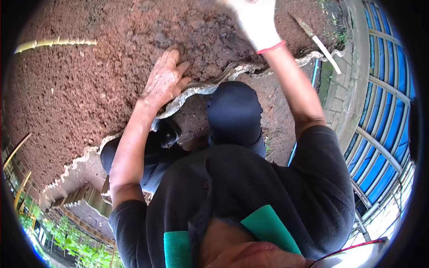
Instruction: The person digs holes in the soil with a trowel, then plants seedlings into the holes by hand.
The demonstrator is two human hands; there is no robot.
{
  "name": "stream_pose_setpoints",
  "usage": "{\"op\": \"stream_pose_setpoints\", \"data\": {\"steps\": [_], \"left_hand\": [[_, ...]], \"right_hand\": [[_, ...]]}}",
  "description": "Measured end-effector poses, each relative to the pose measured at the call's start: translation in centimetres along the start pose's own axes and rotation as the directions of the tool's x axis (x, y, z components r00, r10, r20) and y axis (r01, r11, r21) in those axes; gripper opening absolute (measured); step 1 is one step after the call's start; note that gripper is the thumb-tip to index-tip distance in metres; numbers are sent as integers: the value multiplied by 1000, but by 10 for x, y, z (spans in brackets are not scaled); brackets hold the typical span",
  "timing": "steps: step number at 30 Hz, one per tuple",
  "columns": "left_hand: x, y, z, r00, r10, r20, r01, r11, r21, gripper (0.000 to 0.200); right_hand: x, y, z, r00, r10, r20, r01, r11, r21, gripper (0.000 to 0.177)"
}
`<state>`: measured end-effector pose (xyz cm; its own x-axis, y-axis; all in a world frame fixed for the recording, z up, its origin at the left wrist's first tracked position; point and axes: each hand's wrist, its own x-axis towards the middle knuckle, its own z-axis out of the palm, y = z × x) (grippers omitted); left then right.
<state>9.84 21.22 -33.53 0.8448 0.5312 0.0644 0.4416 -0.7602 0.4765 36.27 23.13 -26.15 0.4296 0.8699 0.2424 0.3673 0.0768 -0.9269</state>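
My left hand (166, 79) is bare and lies on the reddish-brown soil (98, 85), fingers stretched forward and the thumb apart. It rests just inside the wavy edge (185, 94) of the raised bed. My right hand (257, 20) wears a white glove with a red cuff and is over the soil at the top of the view. Its fingers are smeared by motion and partly cut off by the frame edge. Between the two hands the soil is darker and clumped, with a dark fibrous piece (237, 44) beside the right hand.
A tool with a white handle (326, 54) and a worn blade lies across the bed's edge at the right. A pale stem (56, 43) sticks out at the left. Blue sheeting behind slats (384, 111) stands at the far right. My knees (234, 111) are against the bed.
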Motion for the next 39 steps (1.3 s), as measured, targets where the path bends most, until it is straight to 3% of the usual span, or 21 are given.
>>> {"op": "stream_pose_setpoints", "data": {"steps": [1, 2, 3, 5, 7, 9, 11, 12, 15, 18, 21, 22, 25, 26, 28, 30, 31, 32, 33, 36, 39], "left_hand": [[-3, 2, 0, 999, -33, 24, 33, 999, 10, 45], [-2, 3, -3, 997, -62, 38, 61, 998, 23, 45], [1, 2, -7, 995, -91, 42, 89, 995, 43, 46], [2, 1, -7, 992, -124, 13, 123, 990, 67, 44], [1, -1, -3, 995, -68, -69, 77, 986, 146, 44], [4, 5, -8, 995, -32, 97, 22, 994, 104, 53], [2, 5, 7, 997, 72, -30, -68, 991, 115, 57], [5, 4, 9, 999, 43, -33, -39, 994, 102, 58], [0, 2, -3, 995, -97, -17, 98, 989, 107, 61], [-2, 5, -7, 971, -240, -12, 238, 959, 153, 66], [2, -10, -7, 892, -450, -42, 446, 892, -79, 67], [-1, -19, -10, 936, -298, -185, 323, 938, 123, 66], [-2, -16, -17, 876, -474, -87, 482, 862, 160, 65], [-1, -19, -14, 878, -474, -58, 475, 852, 222, 69], [-5, -26, -5, 905, -421, -64, 425, 880, 212, 68], [-6, -33, 0, 910, -403, -93, 414, 894, 172, 64], [-4, -31, -5, 900, -428, -88, 436, 887, 152, 61], [-1, -29, -10, 889, -450, -82, 458, 880, 129, 57], [-3, -25, -11, 876, -478, -63, 482, 870, 102, 53], [-12, -54, -7, 840, -521, -151, 518, 853, -65, 29], [-24, -65, -10, 660, -685, -308, 654, 726, -213, 17]], "right_hand": [[6, -33, -2, 986, 160, -45, -145, 960, 238, 18], [13, -56, -10, 995, 97, 16, -97, 940, 327, 17], [14, -99, -13, 986, 139, -90, -124, 981, 150, 15], [24, -88, -28, 995, 2, -98, 27, 956, 293, 12], [12, 45, -8, 971, 214, -102, -177, 940, 292, 19], [0, 99, 12, 944, 328, 34, -317, 877, 361, 31], [-9, 49, 34, 981, -104, 161, 138, 968, -210, 39], [-13, 30, 37, 961, -179, 213, 225, 949, -220, 32], [-2, -46, 33, 967, 235, 101, -255, 865, 433, 21], [5, -42, 27, 944, -304, -130, 330, 888, 321, 13], [-48, 17, 52, 946, 284, 157, -323, 870, 371, 13], [-49, 14, 48, 894, 381, 238, -437, 858, 270, 14], [-36, -33, 39, 952, 174, 251, -261, 890, 375, 14], [-26, -36, 45, 995, -99, 7, 77, 814, 576, 15], [-3, -38, 47, 924, -346, -164, 383, 838, 389, 15], [4, -23, 78, 934, -318, -161, 352, 759, 548, 13], [0, -25, 96, 986, -159, -47, 139, 644, 752, 11], [-8, -1, 106, 968, 76, 240, -197, 822, 534, 7], [-8, -9, 130, 984, -66, 168, -25, 875, 484, 7], [11, -55, 102, 941, -102, 324, -150, 732, 665, 10], [9, -61, 143, 945, -253, -207, 323, 823, 468, 12]]}}
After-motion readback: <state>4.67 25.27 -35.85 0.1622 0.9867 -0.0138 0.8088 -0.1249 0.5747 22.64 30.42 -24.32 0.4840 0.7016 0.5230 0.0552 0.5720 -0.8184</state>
